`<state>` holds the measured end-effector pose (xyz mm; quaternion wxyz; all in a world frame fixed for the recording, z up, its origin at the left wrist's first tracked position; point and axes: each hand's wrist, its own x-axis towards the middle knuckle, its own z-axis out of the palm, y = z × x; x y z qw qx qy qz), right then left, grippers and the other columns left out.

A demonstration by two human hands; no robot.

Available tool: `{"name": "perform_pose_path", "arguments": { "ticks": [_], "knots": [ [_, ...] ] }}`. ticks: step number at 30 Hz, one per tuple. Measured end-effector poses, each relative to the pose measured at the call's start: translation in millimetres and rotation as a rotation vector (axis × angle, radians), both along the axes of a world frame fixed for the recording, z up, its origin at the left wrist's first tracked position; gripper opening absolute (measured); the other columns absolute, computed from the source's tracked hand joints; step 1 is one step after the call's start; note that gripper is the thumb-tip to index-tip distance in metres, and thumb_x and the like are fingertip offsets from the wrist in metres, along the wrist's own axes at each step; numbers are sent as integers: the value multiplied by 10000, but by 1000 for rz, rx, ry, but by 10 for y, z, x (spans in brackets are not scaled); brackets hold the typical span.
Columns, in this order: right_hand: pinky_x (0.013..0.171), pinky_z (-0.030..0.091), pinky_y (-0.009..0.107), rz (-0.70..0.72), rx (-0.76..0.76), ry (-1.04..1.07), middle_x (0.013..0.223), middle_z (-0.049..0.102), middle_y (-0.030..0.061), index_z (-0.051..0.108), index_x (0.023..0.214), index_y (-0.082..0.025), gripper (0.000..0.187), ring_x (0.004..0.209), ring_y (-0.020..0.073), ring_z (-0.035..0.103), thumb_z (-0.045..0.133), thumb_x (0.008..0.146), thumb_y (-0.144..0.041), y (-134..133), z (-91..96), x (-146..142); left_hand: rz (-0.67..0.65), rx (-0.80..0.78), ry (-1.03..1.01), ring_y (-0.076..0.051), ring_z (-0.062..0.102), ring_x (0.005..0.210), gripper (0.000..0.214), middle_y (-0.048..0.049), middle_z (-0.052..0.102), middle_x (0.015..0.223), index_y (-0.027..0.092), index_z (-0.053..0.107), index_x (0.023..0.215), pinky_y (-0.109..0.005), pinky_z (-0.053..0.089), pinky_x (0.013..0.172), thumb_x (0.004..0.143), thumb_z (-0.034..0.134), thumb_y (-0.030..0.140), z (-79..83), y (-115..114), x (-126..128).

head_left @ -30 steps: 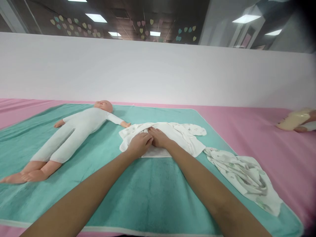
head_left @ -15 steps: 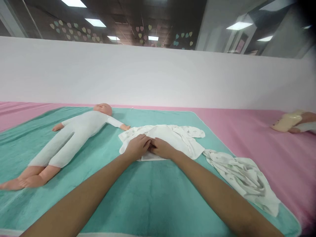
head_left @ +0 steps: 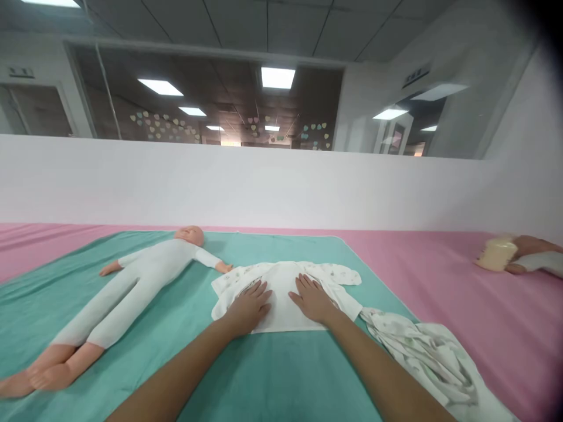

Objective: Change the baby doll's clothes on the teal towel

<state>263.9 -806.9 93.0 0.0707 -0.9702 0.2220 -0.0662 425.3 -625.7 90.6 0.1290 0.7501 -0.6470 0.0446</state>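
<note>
A small white baby shirt (head_left: 281, 293) with a faint print on its sleeves lies spread open on a teal blanket (head_left: 272, 375). My left hand (head_left: 248, 306) rests flat on the left part of the shirt, fingers stretched out. On the right part, my right hand (head_left: 313, 298) also lies flat with its fingers spread. Bare white cloth shows between the two hands. To the left, a baby doll (head_left: 153, 272) in a white suit lies on its back, one of its hands close to the shirt's left sleeve.
A crumpled white printed cloth (head_left: 435, 351) lies to the right of the shirt. Farther right, on the pink sheet (head_left: 431, 264), are a cream-coloured container (head_left: 497, 254) and part of another doll (head_left: 539, 252). A white wall (head_left: 264, 187) with windows above stands behind.
My hands were together at the middle of the shirt; they have moved apart, left and right, and now lie flat. The view has tilted upward.
</note>
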Motion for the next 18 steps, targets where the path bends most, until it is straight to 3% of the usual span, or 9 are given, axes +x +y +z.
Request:
{"name": "perform_pose_path", "arguments": {
  "ticks": [4, 10, 18],
  "knots": [
    [1128, 128, 430, -2, 2, -51, 1517, 185, 106, 277, 1438, -120, 726, 1410, 238, 126, 105, 907, -585, -5, 33, -43, -16, 70, -14, -266, 203, 1388, 549, -80, 264, 1495, 201, 366, 1403, -470, 247, 1121, 944, 244, 477, 23, 25, -18],
    [1131, 144, 412, -26, 23, -42, 1498, 244, 120, 333, 1410, -109, 668, 1399, 234, 170, 175, 921, -535, -45, 16, -32, -35, 17, -11, -264, 251, 1374, 519, -71, 305, 1480, 230, 386, 1391, -478, 245, 1117, 948, 257, 469, -27, 32, 19],
    [1092, 242, 377, -116, -47, -208, 1459, 336, 117, 451, 1326, -119, 571, 1349, 244, 283, 234, 930, -468, -131, -38, 8, -37, 44, 24, -260, 249, 1375, 567, -42, 293, 1491, 249, 375, 1395, -479, 231, 1120, 934, 217, 538, -14, 34, 31]
  ]
}}
